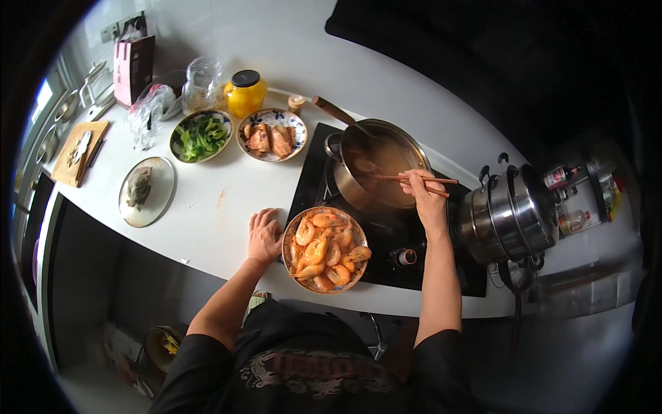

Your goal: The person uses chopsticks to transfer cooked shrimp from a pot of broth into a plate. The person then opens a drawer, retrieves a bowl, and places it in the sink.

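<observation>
My right hand (425, 199) grips a pair of wooden chopsticks (385, 177), their tips inside a steel pot (351, 189) of cloudy broth on the black cooktop (377, 227). A wooden-handled utensil (333, 110) leans in that pot at its upper left rim. My left hand (265, 235) rests on the white counter, fingers apart, beside a patterned bowl (289, 277) heaped with cooked orange shrimp (315, 251). Whether that hand touches the bowl's rim is hard to tell. The shrimp bowl sits at the cooktop's near left corner.
Left of the cooktop stand a plate of browned meat pieces (279, 139), a bowl of greens (201, 135), a yellow jar (245, 95), a glass lid (165, 202) and a wooden cutting board (72, 155). A stacked steel steamer (501, 217) is at the right.
</observation>
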### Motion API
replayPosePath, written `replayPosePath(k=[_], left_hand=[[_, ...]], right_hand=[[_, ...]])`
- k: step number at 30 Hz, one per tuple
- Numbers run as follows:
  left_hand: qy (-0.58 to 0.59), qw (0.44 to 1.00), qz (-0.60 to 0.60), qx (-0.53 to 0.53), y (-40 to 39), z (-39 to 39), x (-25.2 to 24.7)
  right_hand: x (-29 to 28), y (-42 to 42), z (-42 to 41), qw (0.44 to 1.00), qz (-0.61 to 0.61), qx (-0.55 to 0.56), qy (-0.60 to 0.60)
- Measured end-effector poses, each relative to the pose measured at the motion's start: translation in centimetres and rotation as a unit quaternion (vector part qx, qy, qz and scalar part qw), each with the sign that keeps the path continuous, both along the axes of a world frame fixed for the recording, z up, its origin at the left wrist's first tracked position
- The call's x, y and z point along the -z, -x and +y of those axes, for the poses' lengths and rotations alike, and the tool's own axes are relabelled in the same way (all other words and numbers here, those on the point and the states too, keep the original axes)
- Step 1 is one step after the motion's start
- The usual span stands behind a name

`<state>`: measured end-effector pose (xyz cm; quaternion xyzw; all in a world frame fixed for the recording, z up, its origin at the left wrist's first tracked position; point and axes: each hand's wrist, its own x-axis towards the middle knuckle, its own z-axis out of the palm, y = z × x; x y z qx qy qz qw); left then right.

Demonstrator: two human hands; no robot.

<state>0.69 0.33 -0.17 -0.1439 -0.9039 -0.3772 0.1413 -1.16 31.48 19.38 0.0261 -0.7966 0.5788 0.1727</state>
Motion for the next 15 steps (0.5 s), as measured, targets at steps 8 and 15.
replayPosePath(k=[8,15], left_hand=[[0.011,1.0,-0.005,0.005,-0.1,0.1,-0.5],[0.022,1.0,-0.009,0.013,0.1,-0.1,-0.5]], right_hand=[[-0.8,-2.1,3.5,0.986,-0.05,0.103,0.119],[-0.8,-2.0,2.6,0.999,-0.036,0.009,0.038]])
